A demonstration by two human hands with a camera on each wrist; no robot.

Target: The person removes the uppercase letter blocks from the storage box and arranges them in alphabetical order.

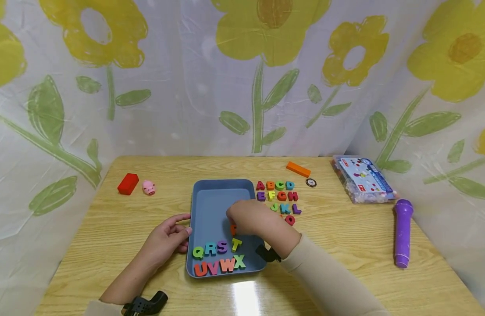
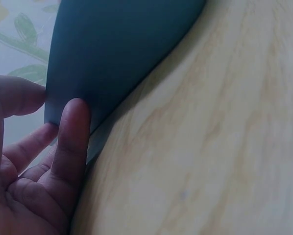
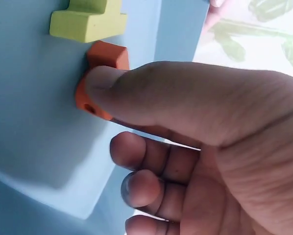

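In the head view my right hand (image 1: 248, 217) reaches over the blue tray (image 1: 211, 206). Its thumb and forefinger pinch an orange letter block (image 3: 118, 55), low over the tray floor; the other fingers are curled. The thumb hides part of that block, which looks like a P. Just beside it lies the yellow letter T (image 1: 236, 244). Along the tray's front sit Q (image 1: 198, 252), R, S, and below them U (image 1: 201, 269), V, W and X. My left hand (image 1: 167, 237) rests at the tray's left side, fingertips touching the outer wall (image 2: 112, 49).
Right of the tray stand rows of coloured letters (image 1: 282, 196), partly behind my right hand. Behind them lie an orange block (image 1: 298, 169) and a round chip (image 1: 311, 182). A boxed set (image 1: 362, 180) and purple microphone (image 1: 403, 232) lie right; a red block (image 1: 128, 184) and pink pig (image 1: 149, 187) left.
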